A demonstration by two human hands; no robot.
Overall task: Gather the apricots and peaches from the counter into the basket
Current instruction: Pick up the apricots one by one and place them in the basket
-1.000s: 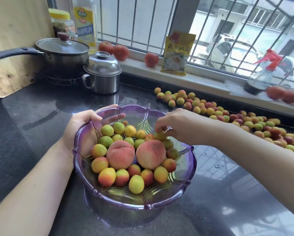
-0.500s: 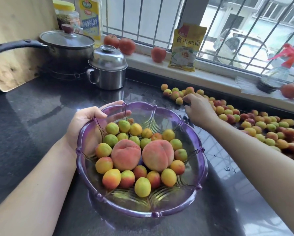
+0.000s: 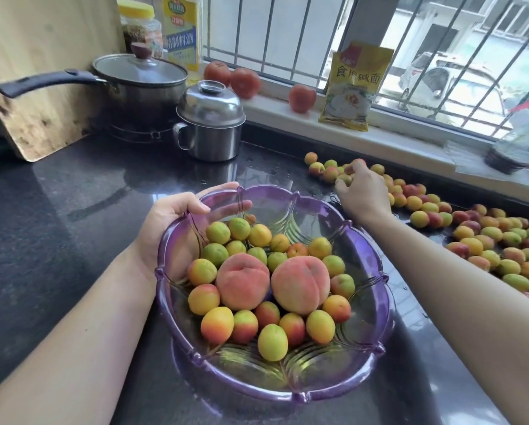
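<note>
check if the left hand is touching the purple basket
Touching. The head view shows the left hand gripping the purple basket at its far-left rim, thumb over the edge and fingers visible through the clear wall.

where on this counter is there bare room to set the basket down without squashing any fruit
Bare dark counter lies left of the purple basket, between the wooden board and the steel pot. A smaller bare patch sits behind the basket, before that pot. Right of the basket it is crowded: loose apricots run along the window side, where the right hand is among them.
</note>
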